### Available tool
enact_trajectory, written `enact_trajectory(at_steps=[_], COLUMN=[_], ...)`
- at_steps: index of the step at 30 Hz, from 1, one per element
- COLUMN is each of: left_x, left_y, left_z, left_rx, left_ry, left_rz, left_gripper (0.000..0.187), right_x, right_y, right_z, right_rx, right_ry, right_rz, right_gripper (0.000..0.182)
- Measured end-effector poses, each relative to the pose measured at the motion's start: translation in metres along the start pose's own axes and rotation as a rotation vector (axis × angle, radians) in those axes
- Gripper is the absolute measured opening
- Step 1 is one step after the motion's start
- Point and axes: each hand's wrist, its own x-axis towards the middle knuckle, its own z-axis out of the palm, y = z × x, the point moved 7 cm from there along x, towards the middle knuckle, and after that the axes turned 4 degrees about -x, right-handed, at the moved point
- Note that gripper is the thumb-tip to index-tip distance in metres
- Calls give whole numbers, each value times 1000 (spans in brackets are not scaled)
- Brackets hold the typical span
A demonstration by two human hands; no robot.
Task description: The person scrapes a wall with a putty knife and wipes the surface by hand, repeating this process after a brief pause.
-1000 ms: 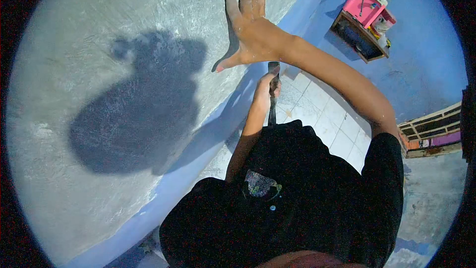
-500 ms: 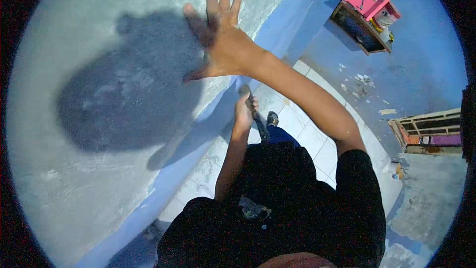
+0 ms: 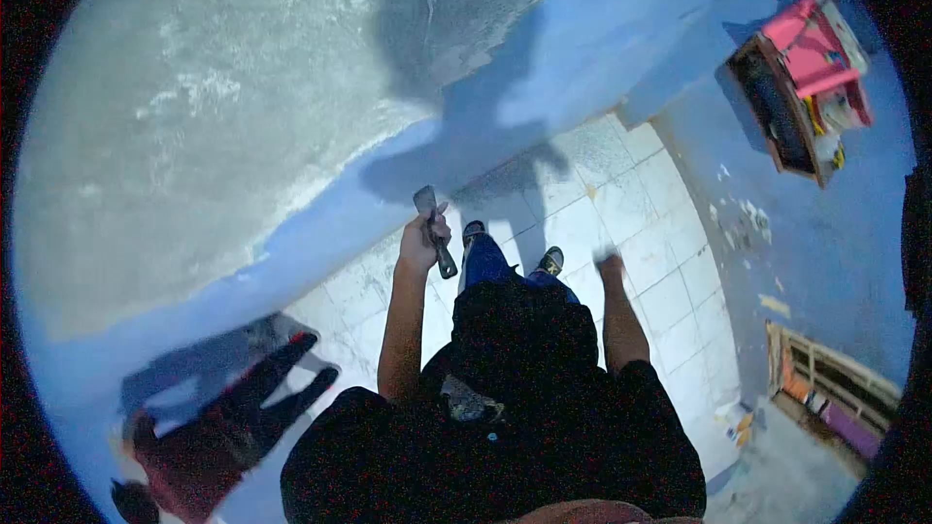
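Observation:
My left hand [image 3: 420,245] is closed around a putty knife [image 3: 446,260]. Its flat blade points up toward the wall and its dark handle sticks out below my fingers. The wall [image 3: 194,165] beside it has bare grey, patchy plaster above and blue paint lower down; the knife appears apart from it. My right hand [image 3: 609,264] hangs low over the white tiled floor [image 3: 655,223], away from the wall. Motion smears its fingers, so what they do cannot be made out.
Another person [image 3: 209,446] in dark red clothing is at the lower left by the wall. A wooden cabinet [image 3: 782,116] with a pink container [image 3: 811,49] on it stands against the far blue wall. At the right is a barred window [image 3: 835,393].
My right hand has left the grey wall and dropped to my side. My left hand still holds the putty knife. The view has turned, and the other person now shows at lower left.

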Motion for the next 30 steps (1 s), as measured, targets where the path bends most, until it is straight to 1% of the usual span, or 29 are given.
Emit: enact_trajectory(at_steps=[1, 2, 3, 4, 6, 9, 10, 11, 13, 14, 15, 16, 18, 19, 20, 21, 22, 23, 24, 25, 27, 30], left_x=[0, -4, -8, -16, -21, -10, -7, -2, 8, 13, 9, 5, 0, 1, 5, 7, 9, 11, 12, 10, 11, 10], left_y=[-7, -14, -24, -35, -45, -57, -54, -43, -21, -12, -6, -5, -3, -2, -1, 3, 7, 7, 5, 2, -3, -8], left_z=[4, 9, 24, 44, 57, 83, 106, 121, 176, 194, 216, 237, 272, 274, 277, 286, 289, 287, 289, 291, 300, 304], left_rx=[17, 47, 0, 17, 349, 750, 864, 1087, 1556, 1559, 1558, 1639, 1808, 1834, 1860, 1886, 1901, 1914, 1917, 1874, 1950, 2014], left_ry=[24, 63, 2, 50, 27, 198, 303, 426, 107, 235, 372, 356, 305, 320, 328, 330, 354, 383, 409, 394, 399, 382], left_rz=[58, 105, 101, 169, 252, 376, 484, 590, 1127, 1063, 996, 1056, 1189, 1207, 1231, 1271, 1250, 1216, 1181, 1150, 1223, 1278], left_gripper=[33, 36, 35, 38, 37, 39, 40, 41, 44, 46, 48, 49, 51, 51, 52, 52, 52, 52, 52, 52, 51, 51], right_x=[-59, -113, -167, -216, -278, -303, -304, -297, -280, -269, -255, -246, -232, -229, -207, -201, -187, -183, -179, -180, -178, -178], right_y=[63, 112, 149, 173, 190, 198, 192, 184, 170, 162, 150, 137, 114, 111, 102, 100, 92, 83, 89, 88, 88, 87], right_z=[38, 65, 92, 104, 105, 125, 129, 132, 137, 139, 137, 131, 115, 116, 96, 87, 68, 45, 40, 36, 27, 47], right_rx=[181, 346, 522, 661, 825, 951, 980, 1002, 1017, 982, 899, 763, 535, 533, 1073, 1515, 1566, 1635, 1699, 1703, 1706, 1587], right_ry=[-83, -185, -277, -348, -408, -435, -440, -427, -375, -307, -178, 7, 384, 474, -18, -333, -272, -230, -179, -149, -87, -225], right_rz=[207, 372, 515, 632, 737, 727, 706, 660, 528, 397, 192, -35, -337, -364, -94, 421, 535, 569, 605, 552, 438, 558], right_gripper=[47, 47, 47, 47, 47, 48, 48, 48, 49, 49, 50, 50, 51, 51, 41, 33, 35, 36, 37, 37, 38, 40])
